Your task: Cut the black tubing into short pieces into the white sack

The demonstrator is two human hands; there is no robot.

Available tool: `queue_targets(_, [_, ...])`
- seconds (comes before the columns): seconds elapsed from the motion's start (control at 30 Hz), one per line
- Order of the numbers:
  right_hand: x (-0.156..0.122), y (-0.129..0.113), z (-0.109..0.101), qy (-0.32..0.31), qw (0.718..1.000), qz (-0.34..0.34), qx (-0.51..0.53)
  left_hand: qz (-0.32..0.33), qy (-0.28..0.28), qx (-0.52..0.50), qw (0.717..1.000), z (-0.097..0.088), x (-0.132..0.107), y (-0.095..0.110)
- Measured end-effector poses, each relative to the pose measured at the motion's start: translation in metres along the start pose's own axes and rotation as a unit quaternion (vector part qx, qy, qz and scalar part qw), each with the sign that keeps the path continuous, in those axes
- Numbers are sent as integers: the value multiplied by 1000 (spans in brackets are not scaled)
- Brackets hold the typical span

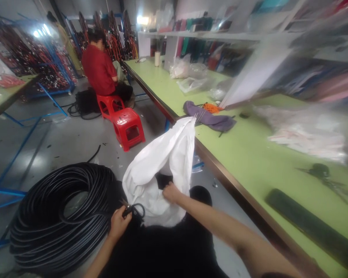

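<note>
Beside the white cloth, my left hand point(120, 222) is closed on a black cable point(140, 210) that bends into a small loop. Thin pointed ends show at its fingertips, too small to name surely. My right hand point(171, 193) makes a fist against the white cloth point(150, 166), and what its fingers hold, if anything, is hidden. This cloth, perhaps a sack, drapes from the table edge down over my lap, with a dark gap in its middle. A large coil of black cable point(40, 216) lies on the floor at my left, close to my left hand.
The green table point(249, 154) runs along my right, bearing a purple cloth point(211, 117), orange cord point(212, 107), a dark roll point(313, 224) and plastic bags point(307, 135). Red stools point(129, 127) stand ahead near a seated person in red point(97, 69). Blue frame bars point(8, 191) are at left.
</note>
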State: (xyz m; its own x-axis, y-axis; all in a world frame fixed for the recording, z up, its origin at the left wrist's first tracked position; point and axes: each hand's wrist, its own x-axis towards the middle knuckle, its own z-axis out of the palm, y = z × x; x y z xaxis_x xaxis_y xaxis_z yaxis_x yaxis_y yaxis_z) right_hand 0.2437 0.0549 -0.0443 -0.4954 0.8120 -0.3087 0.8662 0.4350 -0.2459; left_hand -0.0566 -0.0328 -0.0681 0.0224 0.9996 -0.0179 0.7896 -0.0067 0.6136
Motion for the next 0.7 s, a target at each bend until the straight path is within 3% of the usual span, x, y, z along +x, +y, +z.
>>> queue_targets(0.17, [-27, 12, -21, -27, 998, -31, -46, 7, -1, -34, 999, -1, -1, 0])
queue_targets(0.27, [-39, 3, -25, -45, 997, -20, -63, 11, -14, -21, 1000, -3, 0, 3])
queue_targets(0.33, [-47, -7, -31, -16, 999, -21, -34, 13, -22, -4, 1000, -4, 2, 5])
queue_targets(0.43, [-62, -19, -47, 106, 990, -56, 74, 22, -22, 7, 999, -3, 3, 7])
queue_targets(0.57, [-102, -13, -71, 287, 946, -34, 149, 32, -10, 13, 999, -2, 3, 5])
queue_targets(0.63, [-133, 6, -78, 382, 917, 14, 115, 34, -7, 17, 999, -2, 4, 3])
queue_targets(0.7, [-170, 33, -81, 454, 879, 124, 75, 32, -8, 12, 999, -1, 5, 1])
